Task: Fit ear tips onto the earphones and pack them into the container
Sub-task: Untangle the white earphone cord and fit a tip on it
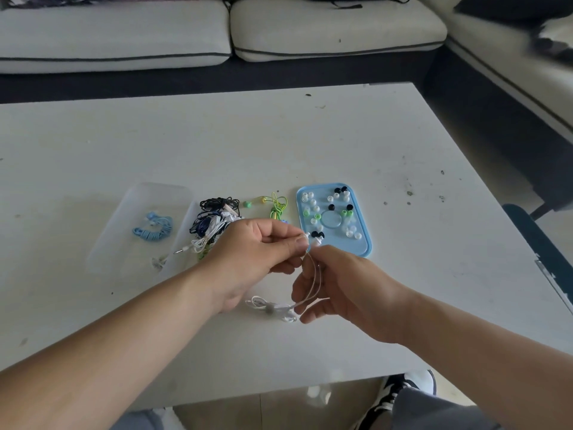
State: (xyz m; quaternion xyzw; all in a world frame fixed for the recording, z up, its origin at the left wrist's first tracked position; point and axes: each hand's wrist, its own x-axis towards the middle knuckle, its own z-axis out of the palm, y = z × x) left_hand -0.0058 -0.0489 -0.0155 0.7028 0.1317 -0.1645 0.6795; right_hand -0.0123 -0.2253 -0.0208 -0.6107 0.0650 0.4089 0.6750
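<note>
- Left hand (257, 256): thumb and forefinger pinch the white earphone (317, 242) at its bud end.
- Right hand (341, 283): fingers curled, gripping the same earphone's looped cable.
- Blue tray (364, 247) just beyond, holding ear tips (313, 201).

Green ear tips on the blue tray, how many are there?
3 green ear tips: two left of the blue tray's round centre ring, one right of it. The left hand and right hand cover its near corner; another may hide there.
</note>
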